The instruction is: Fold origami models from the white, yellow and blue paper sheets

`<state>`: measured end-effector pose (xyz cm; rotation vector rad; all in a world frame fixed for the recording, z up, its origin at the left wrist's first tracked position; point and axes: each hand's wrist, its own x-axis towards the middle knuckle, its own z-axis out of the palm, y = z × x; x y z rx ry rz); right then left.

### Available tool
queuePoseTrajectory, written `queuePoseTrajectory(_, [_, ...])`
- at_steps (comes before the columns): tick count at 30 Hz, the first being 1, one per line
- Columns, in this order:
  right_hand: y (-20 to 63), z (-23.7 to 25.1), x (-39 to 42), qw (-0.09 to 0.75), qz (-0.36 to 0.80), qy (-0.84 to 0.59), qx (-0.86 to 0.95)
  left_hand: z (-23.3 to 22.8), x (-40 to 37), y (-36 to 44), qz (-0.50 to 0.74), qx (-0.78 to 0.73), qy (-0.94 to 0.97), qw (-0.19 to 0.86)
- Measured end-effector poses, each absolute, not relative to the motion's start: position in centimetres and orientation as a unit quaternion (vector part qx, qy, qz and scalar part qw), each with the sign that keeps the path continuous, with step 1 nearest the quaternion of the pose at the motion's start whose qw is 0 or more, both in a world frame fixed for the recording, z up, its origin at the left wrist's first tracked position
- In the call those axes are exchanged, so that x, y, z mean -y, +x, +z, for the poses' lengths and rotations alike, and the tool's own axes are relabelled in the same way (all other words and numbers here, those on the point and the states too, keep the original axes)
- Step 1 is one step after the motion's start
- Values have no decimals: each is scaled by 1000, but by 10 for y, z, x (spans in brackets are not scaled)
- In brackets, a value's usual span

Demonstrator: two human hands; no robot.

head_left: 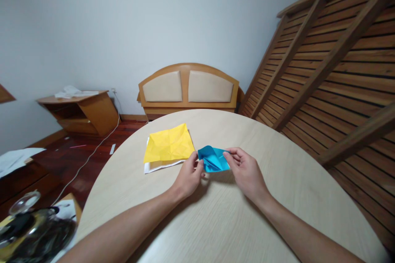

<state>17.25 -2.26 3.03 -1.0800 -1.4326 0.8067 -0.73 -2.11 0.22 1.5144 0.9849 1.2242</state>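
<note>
A blue piece of folded paper [214, 159] is held up just over the round table, between my two hands. My left hand [189, 176] pinches its left edge, thumb in front. On the other side, my right hand [245, 170] grips the right end between thumb and fingers. The paper has several creases and a raised fold in its middle. To the left of it lies a creased yellow sheet of paper [169, 144], resting on a white sheet [151, 167] that shows along its lower edge.
The pale round table [271, 148] fills the front. Behind it stands a wooden headboard [184, 86]. Wooden slatted panels [333, 74] lean at the right. A low cabinet [98, 111] and a white cable [92, 154] are at left, with a glass pot [46, 230] in the lower corner.
</note>
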Motion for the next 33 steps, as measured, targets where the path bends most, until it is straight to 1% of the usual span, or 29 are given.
queuePoseTrajectory(2, [173, 31, 23, 539, 355, -456, 612, 3, 22, -7, 500, -402, 617, 457])
queuePoseTrajectory(4, [174, 31, 26, 523, 328, -459, 639, 5, 24, -6, 494, -397, 616, 468])
queuePoseTrajectory(8, [175, 31, 33, 474, 175, -457, 732, 9, 29, -4, 469, -380, 613, 510])
queuePoseTrajectory(10, [174, 29, 35, 456, 135, -451, 755, 9, 30, -3, 460, -380, 609, 523])
queuePoseTrajectory(13, [171, 26, 35, 451, 168, -460, 746, 7, 29, -2, 458, -388, 602, 526])
queuePoseTrajectory(16, [169, 23, 33, 481, 268, -463, 694, 0, 26, -2, 457, -397, 617, 503])
queuePoseTrajectory(19, [169, 24, 30, 513, 354, -456, 636, -9, 22, -4, 455, -408, 655, 444])
queuePoseTrajectory(21, [169, 27, 28, 523, 378, -456, 613, -13, 20, -6, 456, -411, 682, 399])
queuePoseTrajectory(24, [171, 34, 25, 532, 390, -466, 590, -14, 18, -9, 457, -415, 704, 352])
queuePoseTrajectory(28, [175, 39, 22, 536, 390, -482, 573, -11, 17, -12, 442, -458, 699, 328])
queuePoseTrajectory(31, [181, 39, 19, 536, 370, -477, 590, -11, 18, -13, 447, -459, 687, 343])
queuePoseTrajectory(33, [187, 38, 15, 531, 340, -477, 613, -10, 18, -11, 454, -443, 674, 379])
